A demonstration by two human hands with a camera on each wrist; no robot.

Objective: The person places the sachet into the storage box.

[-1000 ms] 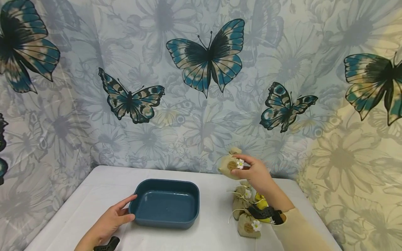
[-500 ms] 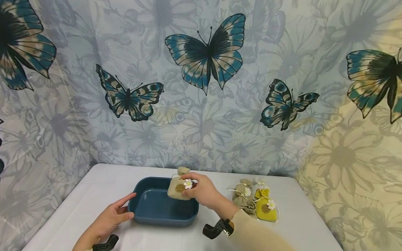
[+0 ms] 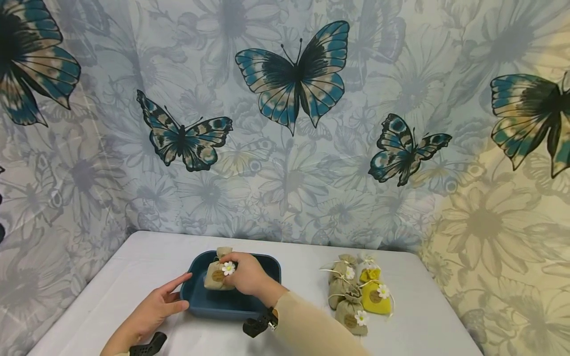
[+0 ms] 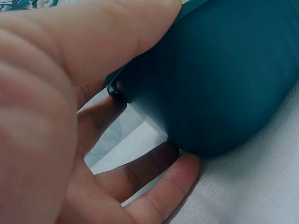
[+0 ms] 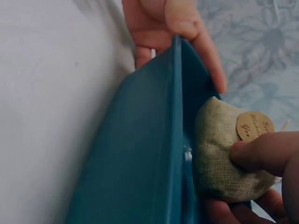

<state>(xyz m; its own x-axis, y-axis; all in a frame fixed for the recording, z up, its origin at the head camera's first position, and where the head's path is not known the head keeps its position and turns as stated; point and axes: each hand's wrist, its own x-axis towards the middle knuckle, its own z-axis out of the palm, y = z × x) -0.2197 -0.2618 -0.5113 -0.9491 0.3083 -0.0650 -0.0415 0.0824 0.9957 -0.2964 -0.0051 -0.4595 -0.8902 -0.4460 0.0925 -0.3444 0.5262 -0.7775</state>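
My right hand [image 3: 250, 275] holds a beige cloth drawstring sachet [image 3: 216, 277] with a round brown tag and a white flower. The sachet is over the left part of a dark blue rectangular dish [image 3: 231, 311]. In the right wrist view the thumb presses the front of the sachet [image 5: 219, 154], just inside the dish wall [image 5: 135, 135]. My left hand [image 3: 156, 307] rests against the dish's left end, its thumb and spread fingers touching the outside. Up close in the left wrist view, fingertips [image 4: 187, 165] of that hand meet the dish [image 4: 224, 88] low down near the cloth.
Several more sachets lie grouped on the right of the white-covered table [image 3: 307, 277]: beige ones [image 3: 352, 316], a yellow one [image 3: 375, 299] and a whitish one [image 3: 367, 262] behind it. A butterfly-print curtain [image 3: 294, 198] stands behind and along both sides.
My right hand has carried the beige sachet leftward and down, from above the group at the right to the dish. My left hand has stayed at the dish's left end.
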